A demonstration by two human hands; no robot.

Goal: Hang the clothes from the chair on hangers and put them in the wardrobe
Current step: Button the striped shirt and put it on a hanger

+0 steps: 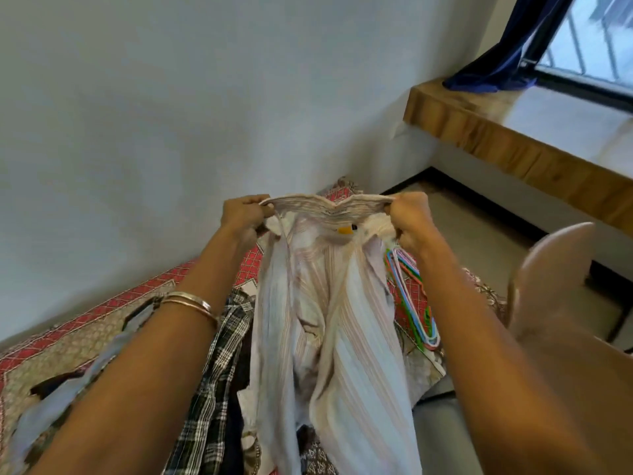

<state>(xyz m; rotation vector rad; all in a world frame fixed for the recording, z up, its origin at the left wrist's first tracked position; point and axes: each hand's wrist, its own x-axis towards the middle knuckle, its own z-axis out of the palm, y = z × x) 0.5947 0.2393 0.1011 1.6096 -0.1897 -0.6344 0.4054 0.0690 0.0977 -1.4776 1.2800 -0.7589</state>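
Fingers (251, 209) of two hands gripping one shirt (329, 303)

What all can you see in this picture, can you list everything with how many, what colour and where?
pale striped cotton shirt: one, white with blue and pink stripes, held up by the collar at centre
thin plastic hangers: a bundle, count unclear, green, blue, pink and white, on the bed right of the shirt
black and white checked garment: one, on the bed left of the shirt
red and beige patterned bedspread: one, lower left
beige moulded chair: one, lower right
dark blue curtain: one, upper right by the window
wooden ledge: one, brown, below the window
metal bangles: two, silver, left wrist
left hand: grips the collar's left end
right hand: grips the collar's right end
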